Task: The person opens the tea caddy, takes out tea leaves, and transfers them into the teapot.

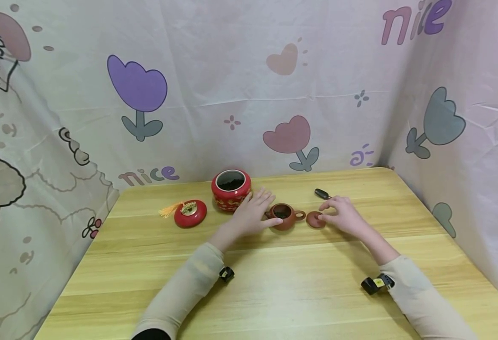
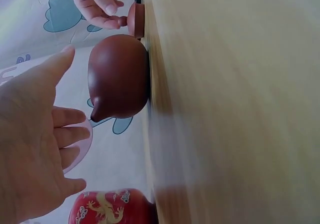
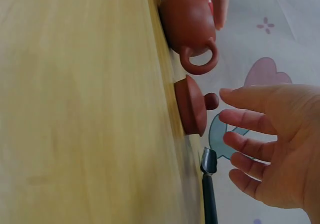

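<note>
A small brown clay teapot (image 2: 119, 76) stands without its lid on the table, dark leaves inside it. My left hand (image 1: 252, 213) is beside its spout, fingers spread and thumb stretched toward the pot's near side. Right of the handle lies the teapot lid (image 3: 191, 106), knob up. The right hand (image 1: 343, 218) hovers at this lid with loosely bent fingers; in the right wrist view a small gap shows between its thumb tip and the knob. Behind the left hand stands a red jar (image 1: 232, 194) with a gold dragon pattern, uncovered and holding dark tea leaves.
The jar's red lid (image 1: 190, 218), with a gold top and an orange tassel (image 1: 171, 210), lies to the left. A dark tea scoop (image 3: 209, 179) rests beyond the right hand. A patterned cloth (image 1: 215, 94) hangs behind the wooden table (image 1: 274, 288).
</note>
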Tool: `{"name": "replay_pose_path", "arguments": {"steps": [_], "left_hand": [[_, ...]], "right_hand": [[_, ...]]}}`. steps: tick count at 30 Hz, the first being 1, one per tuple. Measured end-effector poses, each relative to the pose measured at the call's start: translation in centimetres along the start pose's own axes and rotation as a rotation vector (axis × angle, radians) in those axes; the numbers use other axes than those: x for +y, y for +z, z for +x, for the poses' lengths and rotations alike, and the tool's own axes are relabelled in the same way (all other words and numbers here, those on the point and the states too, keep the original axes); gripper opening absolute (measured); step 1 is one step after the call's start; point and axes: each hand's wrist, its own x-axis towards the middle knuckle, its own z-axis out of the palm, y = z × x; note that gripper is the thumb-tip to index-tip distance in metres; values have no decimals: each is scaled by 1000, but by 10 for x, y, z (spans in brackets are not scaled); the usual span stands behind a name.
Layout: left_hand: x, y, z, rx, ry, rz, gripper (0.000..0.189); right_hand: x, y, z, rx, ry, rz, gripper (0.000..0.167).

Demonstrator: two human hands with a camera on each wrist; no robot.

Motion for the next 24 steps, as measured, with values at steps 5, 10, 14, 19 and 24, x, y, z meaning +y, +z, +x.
{"name": "replay_pose_path", "arguments": {"steps": [5, 10, 14, 19, 24], "left_hand": [[2, 3, 3, -71, 1, -14, 84], [4, 3, 3, -152, -29, -36, 84], [5, 2, 3, -172, -44, -57, 84], [6, 1, 3, -188, -59, -125, 83], [7, 1, 4, -200, -70, -151, 84]], "right_hand": [[1, 4, 2, -35, 3, 6, 19], [2, 6, 3, -46, 27, 11, 13], [3, 8, 5, -47, 27, 6, 10], [4, 10, 5, -47, 22, 2, 8], [2, 9, 4, -41, 17, -1, 8]]}}
